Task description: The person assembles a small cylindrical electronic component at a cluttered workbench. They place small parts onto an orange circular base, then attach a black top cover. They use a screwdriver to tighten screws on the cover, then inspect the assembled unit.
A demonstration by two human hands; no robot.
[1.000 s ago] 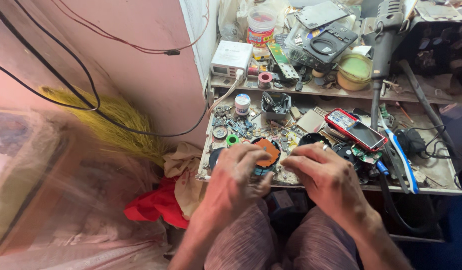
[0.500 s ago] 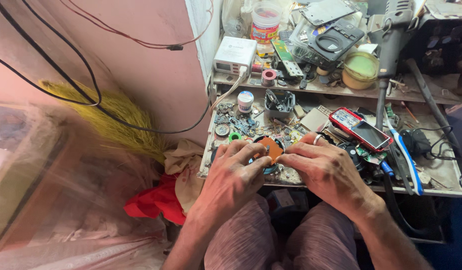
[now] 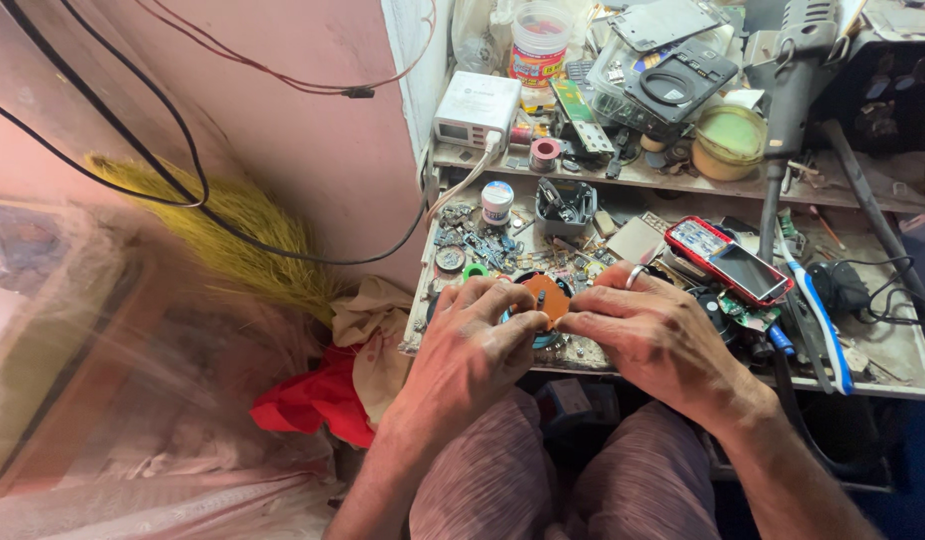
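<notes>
the left hand (image 3: 472, 345) and right hand (image 3: 647, 335) meet over the cluttered tabletop (image 3: 887, 345), fingers pinching a small flat orange piece (image 3: 548, 297) from both sides, seemingly steadying it.

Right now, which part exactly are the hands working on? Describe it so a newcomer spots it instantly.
Start at the cluttered workbench against the pink wall and go to its front edge, where the left hand and the right hand meet. Pinched between their fingertips is a small orange piece. It is the only flat orange part there, sitting over a dark round part, unlike the red-cased phone to its right.
</notes>
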